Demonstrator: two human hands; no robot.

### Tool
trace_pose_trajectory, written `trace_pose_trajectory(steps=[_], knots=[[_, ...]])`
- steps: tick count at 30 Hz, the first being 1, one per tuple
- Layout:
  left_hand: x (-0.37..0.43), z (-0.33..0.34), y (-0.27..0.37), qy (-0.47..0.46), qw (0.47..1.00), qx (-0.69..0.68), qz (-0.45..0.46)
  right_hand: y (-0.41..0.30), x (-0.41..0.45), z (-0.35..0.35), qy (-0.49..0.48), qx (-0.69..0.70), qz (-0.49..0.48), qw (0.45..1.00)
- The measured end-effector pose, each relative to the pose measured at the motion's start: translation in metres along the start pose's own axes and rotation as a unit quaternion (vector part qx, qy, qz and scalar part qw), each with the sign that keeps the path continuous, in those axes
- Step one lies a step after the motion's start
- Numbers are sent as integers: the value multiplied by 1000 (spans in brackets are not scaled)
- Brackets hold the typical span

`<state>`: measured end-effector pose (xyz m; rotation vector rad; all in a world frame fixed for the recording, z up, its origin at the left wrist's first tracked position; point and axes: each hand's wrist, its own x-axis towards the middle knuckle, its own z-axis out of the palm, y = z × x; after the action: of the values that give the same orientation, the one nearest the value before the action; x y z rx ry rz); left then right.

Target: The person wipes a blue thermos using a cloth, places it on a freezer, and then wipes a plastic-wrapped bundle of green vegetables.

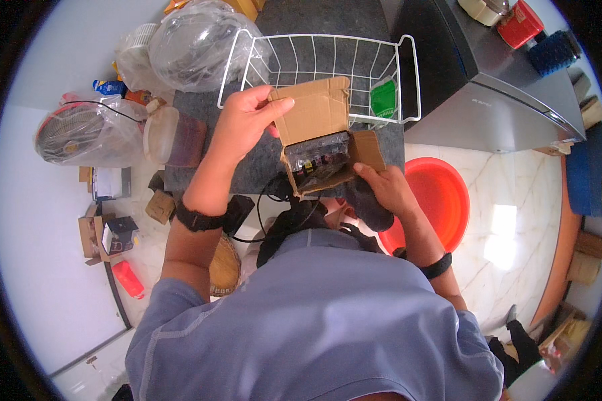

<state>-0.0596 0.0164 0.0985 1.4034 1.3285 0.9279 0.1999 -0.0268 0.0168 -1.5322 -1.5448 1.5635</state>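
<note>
A small brown cardboard box (311,115) is held up with its flaps unfolded, at the near edge of a dark grey countertop. Inside lies a clear plastic-wrapped pack (318,158) with dark contents. My left hand (251,113) pinches the raised lid flap between thumb and fingers. My right hand (384,183) grips the side flap and the box's right side, thumb on top; its other fingers are partly hidden. Just beyond the box stands a white wire basket (326,37), with a green packet (384,97) in its right end.
Left on the counter are a plastic-wrapped bundle (195,45) and a plastic tub (173,135); a bagged fan (75,133) is beside them. A red basin (441,200) sits on the floor at right, below a grey refrigerator (506,113). A person's legs (519,346) show at lower right.
</note>
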Motion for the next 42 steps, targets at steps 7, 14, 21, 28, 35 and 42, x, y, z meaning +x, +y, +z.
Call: trace_pose_trajectory(steps=[7,14,21,28,35,42], knots=[[23,19,-55,76,996,-3,-48,7,9,11,-15,-103,96,990],[38,25,-71,133,989,7,-71,33,24,16,18,-145,-20,989],[9,16,-99,66,996,-17,-63,48,40,13,30,-65,86,994],[-23,8,-137,-101,971,-50,-211,30,40,-9,-66,-68,60,994],[-17,31,-113,-205,948,-122,-209,7,36,-24,-148,-82,0,985],[-17,31,-111,-271,871,-334,-235,-28,21,-46,-211,124,-17,969]])
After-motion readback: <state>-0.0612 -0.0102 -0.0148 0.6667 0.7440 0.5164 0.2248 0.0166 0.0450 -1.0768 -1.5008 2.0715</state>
